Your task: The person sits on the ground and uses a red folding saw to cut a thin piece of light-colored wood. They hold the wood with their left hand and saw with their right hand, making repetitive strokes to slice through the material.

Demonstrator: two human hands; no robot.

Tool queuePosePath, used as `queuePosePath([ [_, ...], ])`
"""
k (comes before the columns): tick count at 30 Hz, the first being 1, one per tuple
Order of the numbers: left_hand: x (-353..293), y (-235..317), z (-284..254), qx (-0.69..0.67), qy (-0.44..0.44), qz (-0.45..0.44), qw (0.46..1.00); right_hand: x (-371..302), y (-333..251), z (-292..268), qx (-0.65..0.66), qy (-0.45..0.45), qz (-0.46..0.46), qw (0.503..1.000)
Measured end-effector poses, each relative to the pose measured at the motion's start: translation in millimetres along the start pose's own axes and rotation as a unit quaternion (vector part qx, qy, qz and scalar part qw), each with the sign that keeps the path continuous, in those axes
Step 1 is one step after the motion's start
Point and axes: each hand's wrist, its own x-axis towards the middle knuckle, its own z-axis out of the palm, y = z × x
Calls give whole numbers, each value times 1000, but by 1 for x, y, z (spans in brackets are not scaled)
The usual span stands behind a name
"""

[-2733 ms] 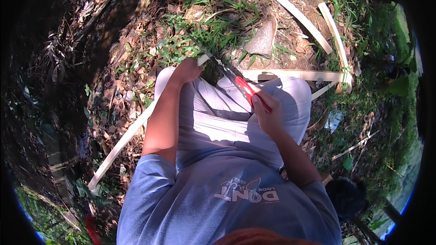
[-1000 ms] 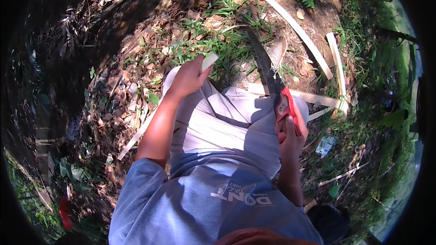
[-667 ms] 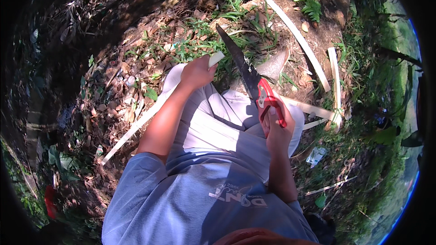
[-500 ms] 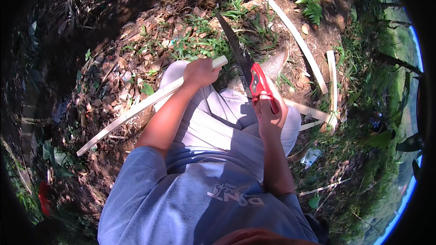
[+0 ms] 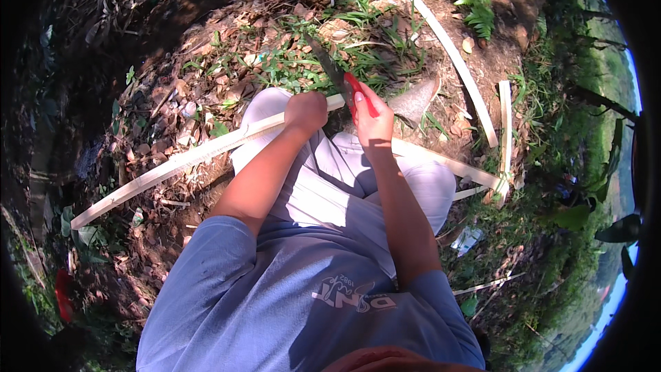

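Note:
My left hand [image 5: 306, 111] is closed round a long pale wooden strip [image 5: 179, 158] close to its right-hand end. The strip slopes down to the left across my raised left knee, its other end over the leaf-covered ground. In my right hand [image 5: 375, 120] is a handsaw [image 5: 328, 60], gripped by its red handle. Its dark blade points away from me and to the left. The handle end of the blade is right beside the strip's end; I cannot tell whether they touch.
Another pale strip [image 5: 441, 33] lies beyond on the right. A wooden piece [image 5: 454, 164] runs out past my right knee to a short upright-looking strip [image 5: 506, 124]. A grey stone-like slab [image 5: 416, 102] sits behind the saw. Leaves, grass and a fern [image 5: 475, 10] surround me.
The saw has moved left, bringing its handle end beside the end of the held strip. The strip's far end now reaches further left. My left hand has shifted slightly.

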Motion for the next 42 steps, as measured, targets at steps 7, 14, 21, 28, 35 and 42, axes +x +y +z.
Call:
queuePosePath([
  [7, 3, -3, 3, 0, 8, -4, 1000, 11, -2, -2, -20, -40, 1, 999],
  [14, 4, 0, 17, 15, 25, -8, 1000, 5, -8, -15, -29, -65, 26, 997],
  [21, -1, 1, 20, 44, 50, 23, 998, -3, -20, -20, -57, -43, 52, 996],
  [28, -5, 1, 17, 16, 58, 13, 998, -16, -31, -23, -43, -54, 33, 997],
  [35, -10, 1, 15, 12, 58, 33, 998, -31, -39, -21, -74, -55, -39, 995],
  [42, -4, 1, 17, 6, 45, 14, 999, -57, -56, -40, -55, -41, 55, 996],
])
